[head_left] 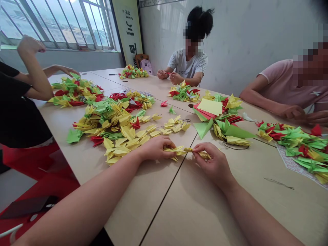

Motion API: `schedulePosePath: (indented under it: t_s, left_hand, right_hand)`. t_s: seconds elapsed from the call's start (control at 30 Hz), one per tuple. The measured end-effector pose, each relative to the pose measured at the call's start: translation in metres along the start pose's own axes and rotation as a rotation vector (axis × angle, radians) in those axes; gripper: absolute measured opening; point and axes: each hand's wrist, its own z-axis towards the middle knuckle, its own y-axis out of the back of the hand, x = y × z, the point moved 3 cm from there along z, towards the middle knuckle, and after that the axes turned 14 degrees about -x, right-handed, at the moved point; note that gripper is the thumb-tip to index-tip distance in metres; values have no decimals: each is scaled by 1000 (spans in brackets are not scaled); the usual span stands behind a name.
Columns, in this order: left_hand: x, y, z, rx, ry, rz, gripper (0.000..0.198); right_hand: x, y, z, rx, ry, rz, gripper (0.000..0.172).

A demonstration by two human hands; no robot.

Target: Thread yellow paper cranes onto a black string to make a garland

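Note:
My left hand is curled around a few folded yellow paper cranes just above the table. Close beside it on the right, my right hand pinches a yellow paper crane between thumb and fingers. More folded yellow paper shows behind those fingers. A row of yellow cranes runs from my left hand back toward a large pile of yellow, green and red cranes. Whether a thread joins the cranes in my hands cannot be made out.
Square paper sheets lie on folded pieces beyond my right hand. At the right are a crane pile and a thin loose thread. Co-workers sit at the left, far side and right. A seam crosses the table.

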Motion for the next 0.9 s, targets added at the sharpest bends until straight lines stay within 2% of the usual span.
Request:
schedulePosePath:
  t_s: [0.27, 0.43, 0.57, 0.9]
  left_hand:
    - [0, 1, 0, 4, -14, -6, 29]
    - [-1, 1, 0, 6, -12, 11, 30]
    - [-2, 0, 0, 7, -9, 29, 30]
    - [-1, 0, 0, 2, -11, 55, 32]
  right_hand:
    - [6, 1, 2, 18, 103, -18, 13]
    - [9, -4, 0, 160, 202, -54, 13]
    - [5, -9, -3, 305, 143, -54, 14]
    - [6, -10, -3, 356, 87, -11, 9]
